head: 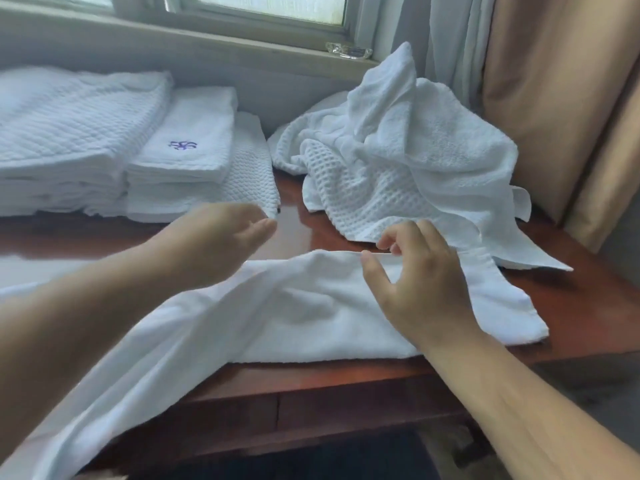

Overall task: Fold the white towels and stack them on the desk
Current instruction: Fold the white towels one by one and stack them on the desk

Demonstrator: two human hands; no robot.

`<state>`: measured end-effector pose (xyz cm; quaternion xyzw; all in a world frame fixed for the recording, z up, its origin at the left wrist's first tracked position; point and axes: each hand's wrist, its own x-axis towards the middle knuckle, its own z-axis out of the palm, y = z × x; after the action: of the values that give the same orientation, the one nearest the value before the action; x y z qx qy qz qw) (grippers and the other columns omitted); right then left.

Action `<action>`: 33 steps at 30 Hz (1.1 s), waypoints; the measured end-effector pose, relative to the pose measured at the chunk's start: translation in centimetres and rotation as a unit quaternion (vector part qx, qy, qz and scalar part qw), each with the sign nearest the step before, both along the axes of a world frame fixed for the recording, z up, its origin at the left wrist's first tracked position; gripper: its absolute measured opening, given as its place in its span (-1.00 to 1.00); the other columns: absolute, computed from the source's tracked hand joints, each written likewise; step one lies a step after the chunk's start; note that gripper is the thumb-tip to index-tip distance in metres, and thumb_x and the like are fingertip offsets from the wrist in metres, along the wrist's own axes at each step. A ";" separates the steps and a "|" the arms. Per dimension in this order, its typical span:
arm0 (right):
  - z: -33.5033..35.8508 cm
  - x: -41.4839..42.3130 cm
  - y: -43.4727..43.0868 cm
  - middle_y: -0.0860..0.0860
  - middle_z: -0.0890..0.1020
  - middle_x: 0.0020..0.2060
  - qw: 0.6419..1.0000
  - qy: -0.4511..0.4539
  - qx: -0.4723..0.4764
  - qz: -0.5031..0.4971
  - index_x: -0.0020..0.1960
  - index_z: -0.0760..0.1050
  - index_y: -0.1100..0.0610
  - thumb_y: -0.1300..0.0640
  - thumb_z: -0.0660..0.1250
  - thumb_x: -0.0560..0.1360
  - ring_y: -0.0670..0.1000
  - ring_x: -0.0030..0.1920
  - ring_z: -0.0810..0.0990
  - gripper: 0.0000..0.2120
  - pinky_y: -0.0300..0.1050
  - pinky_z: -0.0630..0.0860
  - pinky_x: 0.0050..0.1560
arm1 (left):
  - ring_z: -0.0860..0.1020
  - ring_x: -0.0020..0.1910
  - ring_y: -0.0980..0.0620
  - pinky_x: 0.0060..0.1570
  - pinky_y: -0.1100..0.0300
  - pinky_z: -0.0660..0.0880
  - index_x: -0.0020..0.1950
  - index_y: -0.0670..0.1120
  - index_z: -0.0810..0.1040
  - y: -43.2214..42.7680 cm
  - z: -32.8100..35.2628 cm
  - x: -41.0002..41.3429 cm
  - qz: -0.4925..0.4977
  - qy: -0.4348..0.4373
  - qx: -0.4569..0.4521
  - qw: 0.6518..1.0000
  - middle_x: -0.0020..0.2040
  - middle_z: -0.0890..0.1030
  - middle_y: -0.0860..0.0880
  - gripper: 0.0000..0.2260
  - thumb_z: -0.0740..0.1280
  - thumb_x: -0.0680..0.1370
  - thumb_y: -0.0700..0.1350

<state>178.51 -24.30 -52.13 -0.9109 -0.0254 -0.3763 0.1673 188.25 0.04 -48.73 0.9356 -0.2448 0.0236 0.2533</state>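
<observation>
A white towel [311,306] lies spread across the front of the brown desk [346,375], one end hanging off the near left edge. My right hand [415,282] hovers over its far hem, thumb and fingers apart and loosely curved, holding nothing. Blurred by motion, my left hand [221,240] is above the desk left of the towel's far edge, fingers straight and empty. A heap of unfolded white towels [398,161] sits at the back right. Folded towels are stacked at the back left [69,140], a smaller stack with a purple emblem [187,147] beside them.
A window sill [207,39] runs along the back wall with a small glass dish [349,51] on it. Beige and grey curtains [554,98] hang at the right. Bare glossy desk shows between the stacks and the heap [294,223].
</observation>
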 end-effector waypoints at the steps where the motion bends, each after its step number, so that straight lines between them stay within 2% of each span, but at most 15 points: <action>1: 0.1 0.2 2.2 0.00 0.49 -0.16 0.999 -0.011 -0.001 0.038 -0.05 0.50 0.15 -0.03 0.32 0.49 0.11 -0.13 0.52 -0.76 0.08 0.49 -0.09 | 0.56 -0.20 0.06 -0.16 0.10 0.47 -0.06 0.03 0.60 2.2 -0.1 -0.5 0.024 0.001 -0.020 1.000 -0.22 0.62 0.07 -0.69 0.16 0.62 0.16; 5: 0.5 0.8 10.8 0.06 0.55 -0.10 0.981 -0.020 -0.027 0.192 0.02 0.55 0.18 -0.03 0.34 0.51 0.13 -0.07 0.52 -0.73 0.14 0.48 -0.02 | 0.55 -0.25 0.26 -0.23 0.16 0.41 -0.12 0.17 0.62 11.7 -0.7 -3.5 0.115 0.008 -0.063 0.991 -0.23 0.64 0.20 -0.79 0.23 0.62 0.11; 8: 0.5 0.5 16.1 0.08 0.57 -0.04 0.944 0.000 -0.060 0.323 0.06 0.58 0.18 -0.05 0.39 0.54 0.15 -0.02 0.53 -0.71 0.18 0.49 -0.01 | 0.55 -0.24 0.29 -0.20 0.13 0.43 -0.10 0.18 0.62 18.0 -1.5 -6.9 0.180 0.001 -0.078 0.981 -0.23 0.64 0.23 -0.77 0.21 0.60 0.18; 10: 0.1 0.0 18.9 0.11 0.57 -0.02 0.913 -0.003 -0.106 0.394 0.05 0.60 0.18 -0.05 0.43 0.53 0.17 -0.02 0.53 -0.70 0.19 0.51 -0.03 | 0.56 -0.21 0.30 -0.17 0.17 0.43 -0.11 0.18 0.62 21.2 -2.7 -9.2 0.220 -0.019 -0.088 0.971 -0.22 0.64 0.20 -0.80 0.23 0.63 0.11; 12: -0.7 -0.6 21.1 0.09 0.58 -0.01 0.880 -0.020 -0.182 0.439 0.02 0.62 0.15 -0.08 0.47 0.51 0.16 -0.02 0.54 -0.71 0.15 0.52 -0.04 | 0.56 0.00 0.23 -0.02 0.26 0.40 -0.02 0.19 0.63 23.2 -4.1 -11.4 0.230 -0.046 -0.075 0.969 -0.04 0.64 0.21 -0.79 0.21 0.67 0.03; 14: -1.3 -0.9 22.5 0.05 0.58 0.00 0.843 -0.024 -0.257 0.472 -0.02 0.62 0.10 -0.17 0.46 0.50 0.12 0.00 0.53 -0.68 0.08 0.49 -0.04 | 0.46 0.23 0.14 0.22 0.29 0.30 0.16 0.16 0.64 24.1 -5.7 -12.9 0.220 -0.060 -0.036 0.973 0.18 0.59 0.13 -0.67 0.09 0.67 0.13; 15: -1.4 -1.0 23.0 0.02 0.57 0.02 0.822 -0.014 -0.291 0.490 -0.04 0.61 0.08 -0.24 0.43 0.49 0.10 0.02 0.52 -0.63 0.06 0.47 -0.01 | 0.38 0.33 0.13 0.32 0.24 0.24 0.26 0.16 0.61 24.3 -6.3 -13.5 0.217 -0.055 -0.008 0.975 0.28 0.54 0.12 -0.56 -0.01 0.65 0.20; 18: -1.6 -0.9 23.1 -0.04 0.51 0.11 0.759 0.052 -0.401 0.510 -0.01 0.62 0.01 -0.45 0.32 0.41 0.07 0.15 0.45 -0.47 0.03 0.40 0.14 | 0.11 0.55 0.12 0.48 0.12 0.01 0.53 0.24 0.32 24.2 -7.2 -13.9 0.198 -0.024 0.088 0.976 0.56 0.27 0.12 -0.37 -0.23 0.57 0.33; 20: -1.6 -0.7 22.9 -0.06 0.49 0.15 0.737 0.087 -0.452 0.494 0.05 0.61 -0.01 -0.43 0.33 0.39 0.07 0.20 0.43 -0.47 0.03 0.38 0.19 | -0.05 0.60 0.14 0.55 0.14 -0.12 0.60 0.24 0.15 24.1 -7.4 -13.4 0.173 -0.013 0.127 0.977 0.63 0.10 0.12 -0.32 -0.31 0.53 0.35; 23: -1.8 -0.7 23.0 -0.07 0.55 0.05 0.749 0.033 -0.451 0.485 -0.09 0.58 -0.01 -0.06 0.34 0.52 0.07 0.11 0.52 -0.87 -0.03 0.39 0.09 | -0.09 0.61 0.16 0.56 0.14 -0.15 0.60 0.25 0.12 24.2 -7.1 -12.5 0.158 -0.004 0.130 0.979 0.64 0.05 0.13 -0.39 -0.26 0.57 0.30; 25: -1.7 -0.7 23.3 -0.07 0.57 -0.05 0.764 -0.018 -0.426 0.485 -0.21 0.54 0.01 0.13 0.31 0.56 0.07 0.01 0.56 -0.83 -0.02 0.43 0.01 | -0.05 0.60 0.18 0.55 0.19 -0.14 0.59 0.22 0.20 24.4 -6.7 -12.1 0.147 -0.002 0.115 0.982 0.63 0.11 0.12 -0.42 -0.21 0.59 0.23; 27: -1.1 -0.8 23.8 -0.05 0.57 -0.08 0.778 -0.032 -0.395 0.487 -0.19 0.55 0.04 0.13 0.29 0.57 0.09 -0.04 0.56 -0.82 0.01 0.47 -0.05 | 0.05 0.58 0.22 0.54 0.22 -0.08 0.53 0.19 0.35 24.8 -6.3 -11.9 0.140 0.014 0.058 0.988 0.60 0.23 0.13 -0.44 -0.15 0.60 0.22; 29: -0.4 -1.0 24.4 -0.03 0.59 -0.11 0.810 0.003 -0.306 0.501 -0.13 0.59 0.08 0.06 0.28 0.56 0.09 -0.09 0.56 -0.83 0.01 0.50 -0.11 | 0.25 0.49 0.26 0.52 0.20 0.08 0.38 0.13 0.54 25.1 -5.8 -12.0 0.134 0.062 -0.107 0.983 0.47 0.43 0.14 -0.45 -0.09 0.61 0.24; 31: 0.7 -0.8 24.9 -0.03 0.61 -0.15 0.845 0.055 -0.180 0.501 -0.07 0.61 0.12 -0.03 0.27 0.56 0.06 -0.17 0.57 -0.75 0.00 0.53 -0.19 | 0.49 0.34 0.18 0.45 0.13 0.30 0.24 0.00 0.63 25.4 -5.5 -12.3 0.122 0.105 -0.291 0.943 0.27 0.62 0.06 -0.45 -0.03 0.60 0.24; 33: 1.9 -0.2 25.2 -0.08 0.60 -0.24 0.866 0.091 -0.101 0.481 -0.04 0.60 0.12 -0.11 0.26 0.59 0.01 -0.26 0.56 -0.68 0.02 0.54 -0.28 | 0.60 0.20 0.04 0.34 0.05 0.43 0.20 -0.05 0.65 25.8 -5.3 -12.6 0.130 0.125 -0.359 0.916 0.10 0.69 -0.05 -0.33 -0.07 0.57 0.34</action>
<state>178.30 0.94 -50.25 -0.8277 -0.4835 -0.1595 0.2360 175.66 25.86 -54.02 0.8004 -0.0626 0.0258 0.5957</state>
